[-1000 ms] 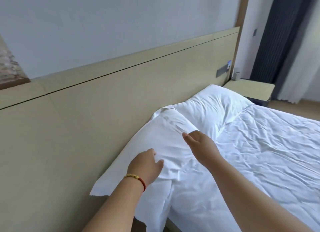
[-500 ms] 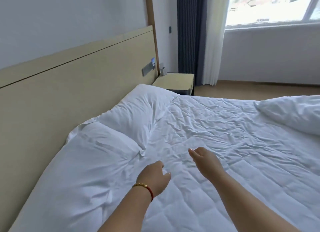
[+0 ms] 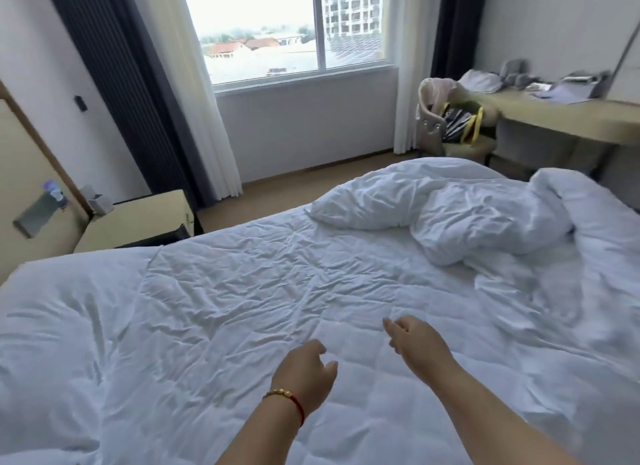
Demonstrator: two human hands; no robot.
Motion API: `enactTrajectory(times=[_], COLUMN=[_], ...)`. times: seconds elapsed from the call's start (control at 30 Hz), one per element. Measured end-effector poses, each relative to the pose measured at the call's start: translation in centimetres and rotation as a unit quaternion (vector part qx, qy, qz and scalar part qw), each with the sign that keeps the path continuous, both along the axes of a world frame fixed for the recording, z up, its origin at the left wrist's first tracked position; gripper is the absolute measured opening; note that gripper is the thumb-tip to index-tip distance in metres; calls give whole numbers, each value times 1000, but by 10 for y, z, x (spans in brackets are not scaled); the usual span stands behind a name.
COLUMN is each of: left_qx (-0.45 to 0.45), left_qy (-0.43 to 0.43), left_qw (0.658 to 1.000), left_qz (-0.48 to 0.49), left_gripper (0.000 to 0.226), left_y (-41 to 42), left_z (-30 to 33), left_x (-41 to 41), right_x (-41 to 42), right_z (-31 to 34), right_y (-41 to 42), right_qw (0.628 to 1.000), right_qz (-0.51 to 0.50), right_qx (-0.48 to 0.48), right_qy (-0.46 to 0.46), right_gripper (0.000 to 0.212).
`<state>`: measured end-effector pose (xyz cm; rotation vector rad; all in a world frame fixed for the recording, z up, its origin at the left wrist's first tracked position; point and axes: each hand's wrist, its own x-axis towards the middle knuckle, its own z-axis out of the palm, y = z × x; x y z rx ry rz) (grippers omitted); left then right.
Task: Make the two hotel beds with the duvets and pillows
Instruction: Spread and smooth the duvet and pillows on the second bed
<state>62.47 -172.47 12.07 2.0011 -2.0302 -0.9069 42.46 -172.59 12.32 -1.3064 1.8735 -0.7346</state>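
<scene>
A wide bed with a wrinkled white sheet (image 3: 242,291) fills the view. A crumpled white duvet (image 3: 460,215) lies bunched at the far right of the mattress. White pillows (image 3: 52,326) lie at the left, by the headboard (image 3: 20,173). My left hand (image 3: 306,374), with a red and gold bracelet at the wrist, hovers over the sheet with loosely curled fingers and holds nothing. My right hand (image 3: 417,343) is just to its right, also relaxed and empty, above the sheet.
A beige nightstand (image 3: 138,222) stands beyond the bed at the left, under dark curtains (image 3: 131,90). A window (image 3: 287,28) is ahead. A chair with bags (image 3: 457,125) and a cluttered desk (image 3: 554,114) stand at the right. Brown floor runs between bed and wall.
My view has swung right, from the headboard and pillows to the window and the bunched duvet. Both hands let go of the pillow and now hover empty over the sheet.
</scene>
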Motion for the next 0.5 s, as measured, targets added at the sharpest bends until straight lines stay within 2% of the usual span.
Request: enactTrajectory(times=[0.2, 0.4, 0.5], left_qx=[10, -5, 20], left_qy=[2, 31, 66], left_qw=[996, 994, 993], left_qz=[-91, -109, -91], left_gripper=[42, 39, 38], left_y=[-36, -88, -113], left_z=[1, -4, -16], left_x=[-104, -236, -314], right_x=[-97, -227, -302], right_z=[-10, -30, -41], right_y=[9, -24, -52], right_qw=[994, 987, 987], right_qz=[-100, -157, -162], right_qx=[0, 1, 17], right_qy=[-33, -25, -14], right_gripper=[37, 39, 39])
